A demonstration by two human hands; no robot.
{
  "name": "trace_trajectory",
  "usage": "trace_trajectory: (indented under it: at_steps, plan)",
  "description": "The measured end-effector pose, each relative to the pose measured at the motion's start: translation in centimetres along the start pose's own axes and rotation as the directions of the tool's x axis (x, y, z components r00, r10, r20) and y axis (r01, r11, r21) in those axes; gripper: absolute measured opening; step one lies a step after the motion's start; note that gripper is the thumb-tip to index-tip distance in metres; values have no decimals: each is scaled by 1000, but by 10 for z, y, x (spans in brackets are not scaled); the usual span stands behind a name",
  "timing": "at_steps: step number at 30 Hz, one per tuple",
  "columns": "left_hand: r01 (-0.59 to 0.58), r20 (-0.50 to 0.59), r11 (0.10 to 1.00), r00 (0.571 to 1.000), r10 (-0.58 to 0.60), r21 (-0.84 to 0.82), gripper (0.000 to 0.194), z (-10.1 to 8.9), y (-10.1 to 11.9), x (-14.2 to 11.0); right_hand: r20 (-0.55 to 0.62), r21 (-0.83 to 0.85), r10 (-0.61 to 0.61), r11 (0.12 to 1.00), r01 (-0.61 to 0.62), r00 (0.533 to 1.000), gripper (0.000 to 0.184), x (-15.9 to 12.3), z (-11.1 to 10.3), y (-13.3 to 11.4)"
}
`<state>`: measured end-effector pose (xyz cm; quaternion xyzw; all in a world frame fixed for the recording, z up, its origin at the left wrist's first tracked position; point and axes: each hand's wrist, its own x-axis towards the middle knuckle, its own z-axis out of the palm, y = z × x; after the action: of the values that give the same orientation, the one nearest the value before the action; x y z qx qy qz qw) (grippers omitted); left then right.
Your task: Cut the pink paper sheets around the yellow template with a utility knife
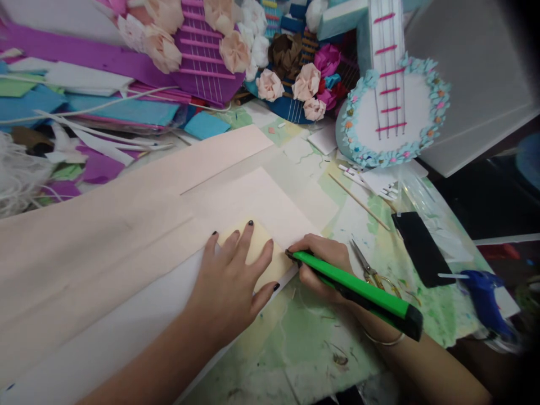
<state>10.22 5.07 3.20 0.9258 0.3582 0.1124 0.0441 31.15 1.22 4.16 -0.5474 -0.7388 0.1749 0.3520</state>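
Note:
My left hand (230, 281) lies flat with fingers spread, pressing on a cream-coloured paper piece (270, 247). That piece rests over a long pale pink sheet (126, 242), with a white sheet (139, 304) along its near side. In my right hand (323, 261) is a green utility knife (358, 287), gripped near its front end. Its tip meets the right edge of the cream piece, close to my left fingers; the blade itself is too small to make out. Gold-handled scissors (373, 275) lie just beyond my right hand.
A guitar-shaped craft (392, 107) edged with blue flowers stands at the back right, beside paper roses (306, 81). Coloured paper scraps (93, 101) pile up at the left. A wooden stick (358, 201), a black phone-like slab (423, 247) and a blue glue gun (485, 304) lie on the right.

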Motion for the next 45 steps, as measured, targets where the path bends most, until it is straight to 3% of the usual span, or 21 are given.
trace_trajectory:
  at_steps: [8, 14, 18, 27, 31, 45]
  plan:
    - [3, 5, 1000, 1000, -3, 1, 49, 0, 0, -1, 24, -29, -8, 1000, 9, 1000, 20, 0, -5, -6]
    - [-3, -9, 1000, 1000, 3, 2, 49, 1, 0, -1, -48, -40, -54, 998, 52, 997, 21, 1, -1, -3]
    - [1, 4, 1000, 1000, -1, 2, 49, 1, 0, -1, 22, -24, -35, 999, 36, 999, 21, 2, -5, -5]
    - [3, 20, 1000, 1000, -3, 6, 50, 1, 1, -1, -60, -22, -22, 1000, 20, 998, 20, -2, -2, 0]
    - [7, 26, 1000, 1000, -8, 17, 51, 0, 1, 0, 40, 5, 8, 1000, -8, 999, 21, -2, -5, -2]
    - [-3, 5, 1000, 1000, 3, 5, 45, 0, 0, 0, 95, 20, 8, 1000, -10, 995, 16, 1, -14, -6]
